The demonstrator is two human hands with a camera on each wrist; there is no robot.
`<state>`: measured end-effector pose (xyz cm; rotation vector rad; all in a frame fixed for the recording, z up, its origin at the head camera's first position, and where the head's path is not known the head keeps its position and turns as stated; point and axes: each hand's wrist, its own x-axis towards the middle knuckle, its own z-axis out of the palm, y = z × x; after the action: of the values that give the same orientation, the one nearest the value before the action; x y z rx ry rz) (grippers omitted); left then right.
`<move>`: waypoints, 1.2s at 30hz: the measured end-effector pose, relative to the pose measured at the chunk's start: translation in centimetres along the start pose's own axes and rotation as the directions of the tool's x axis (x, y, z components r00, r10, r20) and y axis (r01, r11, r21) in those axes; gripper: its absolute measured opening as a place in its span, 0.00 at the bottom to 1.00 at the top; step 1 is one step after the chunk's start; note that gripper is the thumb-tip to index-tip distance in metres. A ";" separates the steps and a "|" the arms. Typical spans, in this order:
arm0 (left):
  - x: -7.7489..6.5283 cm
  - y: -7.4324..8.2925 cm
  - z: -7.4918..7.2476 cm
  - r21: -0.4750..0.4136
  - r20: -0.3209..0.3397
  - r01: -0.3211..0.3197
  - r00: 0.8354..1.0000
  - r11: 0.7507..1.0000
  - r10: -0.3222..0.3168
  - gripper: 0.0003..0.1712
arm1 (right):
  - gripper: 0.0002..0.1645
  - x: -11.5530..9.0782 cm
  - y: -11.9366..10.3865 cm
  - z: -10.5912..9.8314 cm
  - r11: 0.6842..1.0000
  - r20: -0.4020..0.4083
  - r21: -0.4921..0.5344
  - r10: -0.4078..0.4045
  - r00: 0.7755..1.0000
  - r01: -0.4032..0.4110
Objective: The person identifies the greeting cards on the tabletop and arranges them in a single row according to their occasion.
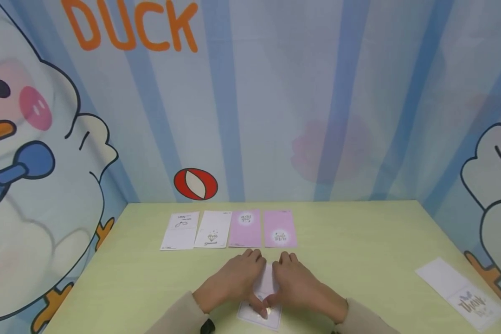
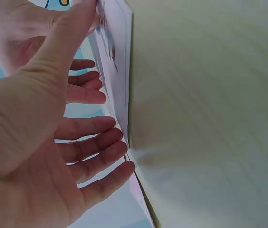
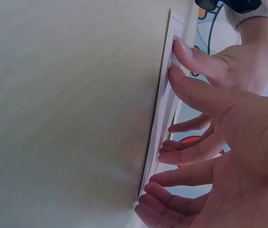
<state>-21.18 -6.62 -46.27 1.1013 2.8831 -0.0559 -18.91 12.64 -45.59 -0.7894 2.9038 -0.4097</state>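
A pale card [image 1: 268, 279] with a small printed design lies on the table between my two hands, seen edge-on in both wrist views. My left hand [image 1: 236, 278] touches it from the left, fingers extended along that side and thumb on the lower half. On the opposite side, my right hand [image 1: 297, 284] does the same, with its thumb [image 3: 198, 90] against the card's face. The thumb tips meet or nearly meet over the print and partly cover it. In the left wrist view the fingers [image 2: 108, 183] look nearly straight, with the fingertips at the card's long edge.
Beyond my hands, a row holds a white card [image 1: 180, 232], a white diamond-print card [image 1: 213, 227], a pink card [image 1: 245, 234] and another pink card [image 1: 280, 222]. A "thank" card [image 1: 442, 278] lies at the table's right. A striped duck-print curtain [image 1: 271, 93] hangs behind.
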 end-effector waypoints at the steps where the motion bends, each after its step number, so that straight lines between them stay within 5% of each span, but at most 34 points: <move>1: 0.1 0.0 0.0 -0.004 0.000 0.003 1.000 1.000 -0.003 0.63 | 0.46 0.1 0.0 -0.1 1.000 0.004 0.010 0.013 1.000 -0.013; 15: 0.9 -0.4 0.7 -0.109 -0.013 0.041 0.999 0.993 -0.042 0.58 | 0.41 0.6 0.3 -0.1 0.990 0.023 0.131 0.055 0.998 -0.058; 28: 1.0 -0.8 0.3 -0.214 -0.037 0.083 0.995 0.973 -0.093 0.46 | 0.36 0.7 0.3 -0.5 0.987 -0.054 0.152 0.059 0.997 -0.050; 30: 0.7 -1.1 0.4 -0.298 -0.019 0.096 0.994 0.950 -0.106 0.41 | 0.32 0.6 0.2 -0.5 0.985 -0.057 0.161 0.066 0.996 -0.056; 36: -0.2 -2.1 0.7 -0.565 0.039 0.125 0.991 0.815 -0.125 0.23 | 0.23 0.0 0.3 -0.4 0.974 -0.054 0.222 0.066 0.996 -0.052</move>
<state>-22.44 -8.37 -46.92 0.7857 2.6667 0.7489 -19.19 13.00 -45.27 -0.6665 2.8606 -0.7467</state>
